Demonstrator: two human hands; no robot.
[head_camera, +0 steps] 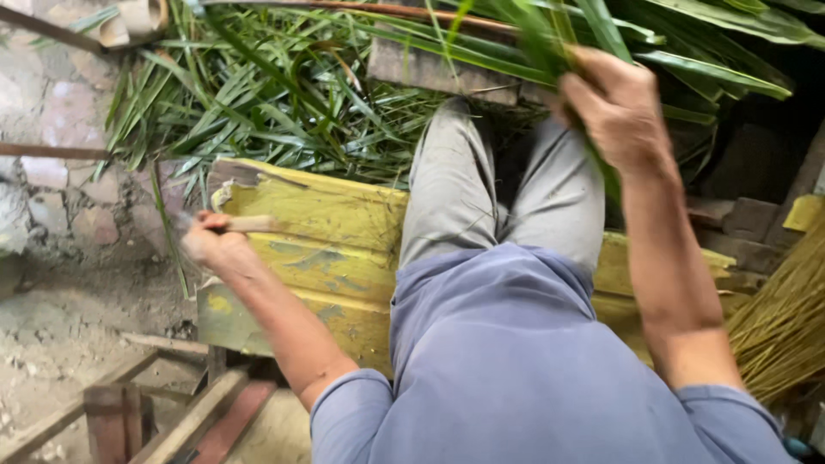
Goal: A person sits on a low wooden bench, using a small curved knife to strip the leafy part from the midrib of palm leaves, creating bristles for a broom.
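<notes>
I sit on a worn yellow wooden bench (pixel 318 232) with my grey-trousered legs stretched toward a pile of long green leaves (pixel 275 94). My right hand (pixel 614 107) is raised and closed around a bunch of green leaves (pixel 550 34) that hang down past my wrist. My left hand (pixel 215 245) is out to the left, over the bench's end, gripping a thin wooden-handled tool (pixel 249 224); its working end is blurred, with a thin green strip (pixel 168 232) trailing below it.
A bundle of dry yellowish stalks (pixel 786 318) lies at the right. A wooden plank (pixel 447 73) rests among the leaves ahead. Wooden frame pieces (pixel 129 412) stand at lower left on dirt and stone ground (pixel 51 172).
</notes>
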